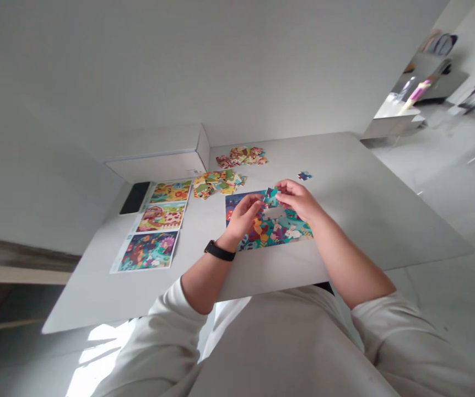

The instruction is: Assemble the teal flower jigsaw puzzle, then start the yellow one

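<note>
We've got the R hand (297,199) curled, fingers pinching a teal jigsaw pc (270,195) just above the part-built puzzle (274,234). The L hand (242,216) is curled right beside it, fingers at the pc's edge, can't tell if they're gripping. Black watch (220,250) on the L wrist, cream sleeves (171,314) pushed up the forearms. Puzzle lies flat on the white tabletop (345,231) right under the hands, w/ a pale gap (274,212) in its upper part. To its left, 3 picture sheets (147,251) in a row, black phone (135,197) by the farthest one. Further on, 2 heaps of loose pcs (216,183), a lone pc (304,176) off to the right, & a white box (158,162) at the far edge, pale wall (97,71) behind, pale floor (448,182) off to the right.
</note>
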A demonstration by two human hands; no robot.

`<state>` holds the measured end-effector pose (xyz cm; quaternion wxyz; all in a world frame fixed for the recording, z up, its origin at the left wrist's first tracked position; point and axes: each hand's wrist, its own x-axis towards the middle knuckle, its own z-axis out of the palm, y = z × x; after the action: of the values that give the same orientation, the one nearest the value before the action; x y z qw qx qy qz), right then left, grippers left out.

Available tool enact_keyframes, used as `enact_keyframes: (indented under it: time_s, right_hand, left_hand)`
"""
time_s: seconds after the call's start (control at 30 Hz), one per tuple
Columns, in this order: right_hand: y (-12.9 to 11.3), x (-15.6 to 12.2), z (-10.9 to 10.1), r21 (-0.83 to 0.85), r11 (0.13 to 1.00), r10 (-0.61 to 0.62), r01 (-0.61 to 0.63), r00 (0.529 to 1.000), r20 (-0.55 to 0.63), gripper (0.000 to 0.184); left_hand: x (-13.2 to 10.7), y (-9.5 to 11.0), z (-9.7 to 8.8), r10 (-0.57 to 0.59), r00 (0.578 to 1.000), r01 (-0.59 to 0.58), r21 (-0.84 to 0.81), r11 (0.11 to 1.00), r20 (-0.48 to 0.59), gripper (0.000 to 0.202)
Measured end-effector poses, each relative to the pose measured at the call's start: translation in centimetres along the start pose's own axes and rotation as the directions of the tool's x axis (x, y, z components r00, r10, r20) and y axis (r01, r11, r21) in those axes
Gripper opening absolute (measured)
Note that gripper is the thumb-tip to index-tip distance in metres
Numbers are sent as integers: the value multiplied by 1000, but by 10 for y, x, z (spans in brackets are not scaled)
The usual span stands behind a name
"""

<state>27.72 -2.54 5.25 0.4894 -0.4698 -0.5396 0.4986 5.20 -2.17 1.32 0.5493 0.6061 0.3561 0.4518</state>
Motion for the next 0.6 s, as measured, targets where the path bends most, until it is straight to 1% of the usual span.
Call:
enact_keyframes:
  time_s: [0.07,0.17,0.27,0.37,0.6]
  right_hand:
    - [14,-2,8,-26,999,32,-32,999,29,44]
    - [23,-4,12,-85,995,51,-44,996,80,40]
    - [25,-5,11,-112,992,62,-49,991,121,38]
    - [24,-5,10,-129,990,78,-59,986,148,40]
    - [26,-2,7,-134,987,109,-91,985,132,47]
  left_hand:
    - [1,-1,0,-31,999,30,-30,999,-18,52]
    - [3,-5,1,-51,998,51,-20,998,-22,53]
    - [6,-12,1,-42,999,42,-19,999,2,52]
    - [9,-17,1,-29,1000,30,-11,1000,7,49]
    - [9,-21,0,-34,999,34,-20,999,3,45]
